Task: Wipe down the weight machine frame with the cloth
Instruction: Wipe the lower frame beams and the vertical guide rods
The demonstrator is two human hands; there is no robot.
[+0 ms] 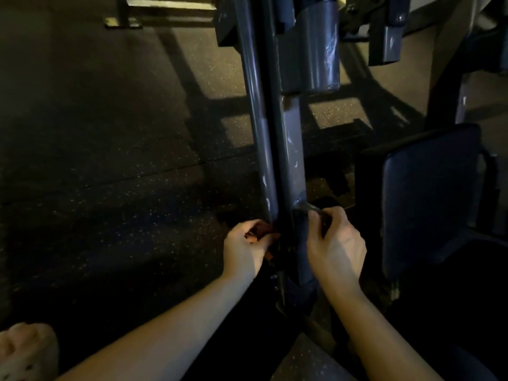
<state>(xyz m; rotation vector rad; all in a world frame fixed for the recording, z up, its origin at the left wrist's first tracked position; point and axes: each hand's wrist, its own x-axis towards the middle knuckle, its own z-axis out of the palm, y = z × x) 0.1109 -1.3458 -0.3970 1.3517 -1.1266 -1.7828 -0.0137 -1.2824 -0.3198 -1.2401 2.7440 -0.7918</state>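
Left hand [244, 248] pinching orange cloth [261, 232] against lower end of weight machine frame post [291, 149]; grip clamped on cloth. Right hand [335, 243] curling around short metal peg [308, 207] on post, grip closed on it. Pale streaks showing higher up post; most wiping probably remaining. No brand, label or writing readable; lighting dim.

A speckled dark floor [110, 160], a pale perforated shoe [24, 350] at bottom left, a dark blue padded seat [428, 199] at right.
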